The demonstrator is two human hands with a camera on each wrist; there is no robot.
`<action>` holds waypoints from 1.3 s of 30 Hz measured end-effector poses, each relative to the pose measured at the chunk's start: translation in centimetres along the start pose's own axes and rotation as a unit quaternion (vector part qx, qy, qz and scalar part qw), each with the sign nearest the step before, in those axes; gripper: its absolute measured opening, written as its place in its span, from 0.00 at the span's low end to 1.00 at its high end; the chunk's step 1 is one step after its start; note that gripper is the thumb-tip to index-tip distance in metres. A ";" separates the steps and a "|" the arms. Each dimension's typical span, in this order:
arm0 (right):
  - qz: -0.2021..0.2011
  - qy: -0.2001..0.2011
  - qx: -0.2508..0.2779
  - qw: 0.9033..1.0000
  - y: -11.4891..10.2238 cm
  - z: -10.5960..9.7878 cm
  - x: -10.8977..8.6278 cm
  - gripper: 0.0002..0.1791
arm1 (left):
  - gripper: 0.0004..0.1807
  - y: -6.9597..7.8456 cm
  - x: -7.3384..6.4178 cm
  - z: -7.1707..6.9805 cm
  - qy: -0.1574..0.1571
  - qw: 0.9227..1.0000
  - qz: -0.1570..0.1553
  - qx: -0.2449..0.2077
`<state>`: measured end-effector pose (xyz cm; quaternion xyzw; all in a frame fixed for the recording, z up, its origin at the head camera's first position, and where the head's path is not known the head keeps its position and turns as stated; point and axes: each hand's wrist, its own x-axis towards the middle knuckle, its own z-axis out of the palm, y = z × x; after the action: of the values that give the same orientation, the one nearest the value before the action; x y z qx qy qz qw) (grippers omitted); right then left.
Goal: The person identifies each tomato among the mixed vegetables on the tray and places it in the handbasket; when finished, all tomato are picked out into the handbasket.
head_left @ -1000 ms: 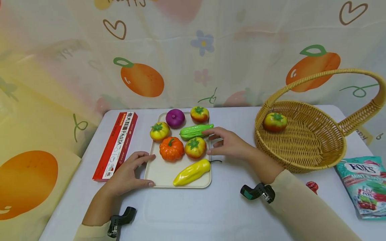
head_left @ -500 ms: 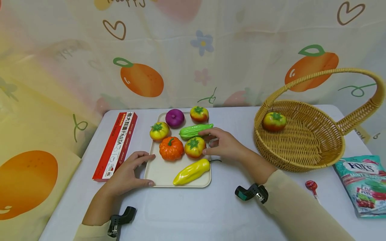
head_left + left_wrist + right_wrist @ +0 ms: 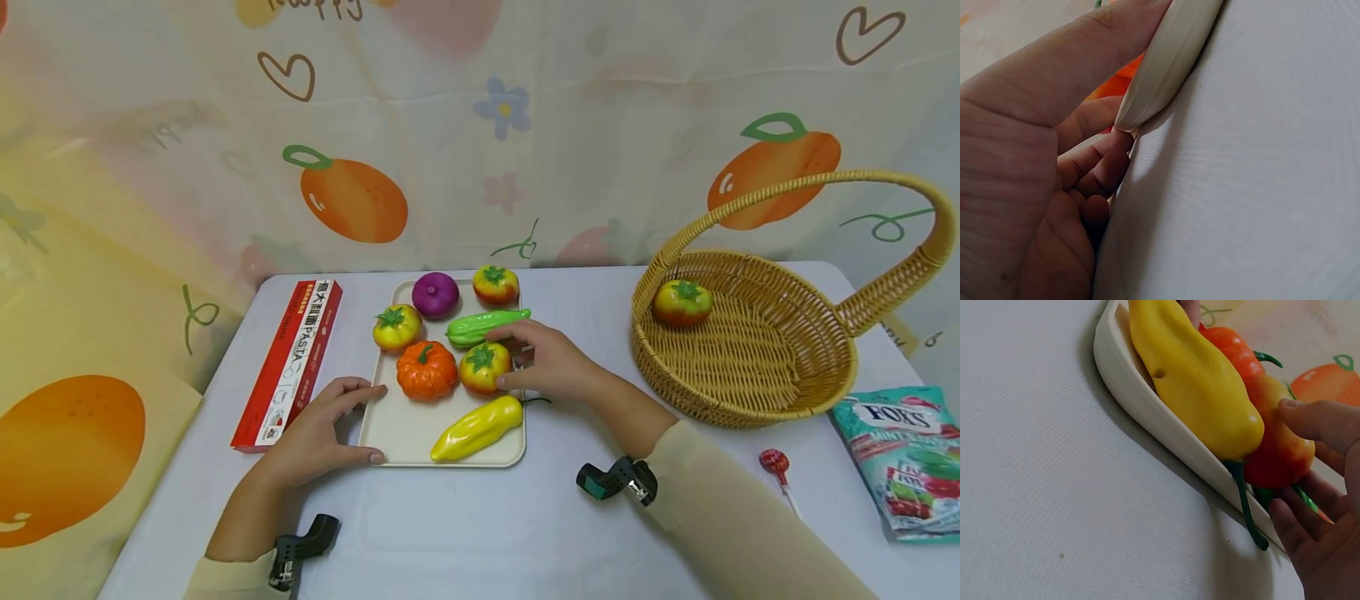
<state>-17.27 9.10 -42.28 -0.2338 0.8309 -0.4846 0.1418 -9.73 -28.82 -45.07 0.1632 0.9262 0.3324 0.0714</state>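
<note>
My right hand (image 3: 551, 358) is at the right side of a red-and-yellow toy tomato (image 3: 483, 368) on the cream tray (image 3: 397, 433). In the right wrist view, its thumb (image 3: 1300, 415) lies on the tomato and the other fingers curl round the far side, partly hidden. My left hand (image 3: 326, 433) holds the tray's front left corner between thumb and forefinger. Around the tomato lie an orange pumpkin (image 3: 426, 371), a green cucumber-like vegetable (image 3: 480, 327) and a yellow pepper (image 3: 476, 431). A purple onion (image 3: 435, 295) and two more tomatoes sit farther back.
To the right stands a wicker basket (image 3: 738, 400) with a tall handle and one tomato (image 3: 682, 303) inside. A lollipop (image 3: 775, 462) and a teal candy bag (image 3: 900, 467) lie in front of it. A red pasta box (image 3: 288, 362) lies left of the tray.
My right hand has moved left, from the tray's right edge onto the tomato, with thumb and fingers closing round it. My left hand stays at the tray corner.
</note>
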 end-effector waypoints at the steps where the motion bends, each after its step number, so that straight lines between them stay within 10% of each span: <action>1: -0.001 0.000 -0.003 1.000 0.1 0.1 0.0 0.32 | 0.49 0.0 0.0 0.0 0.000 1.000 0.000 0.000; 39: 0.039 0.002 0.006 0.999 0.1 0.1 0.1 0.33 | 0.49 -0.3 0.0 0.0 -0.008 1.000 -0.005 -0.008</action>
<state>-17.34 9.01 -42.47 -0.1998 0.8366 -0.4843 0.1601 -9.80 -29.00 -45.26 0.1610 0.9235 0.3384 0.0817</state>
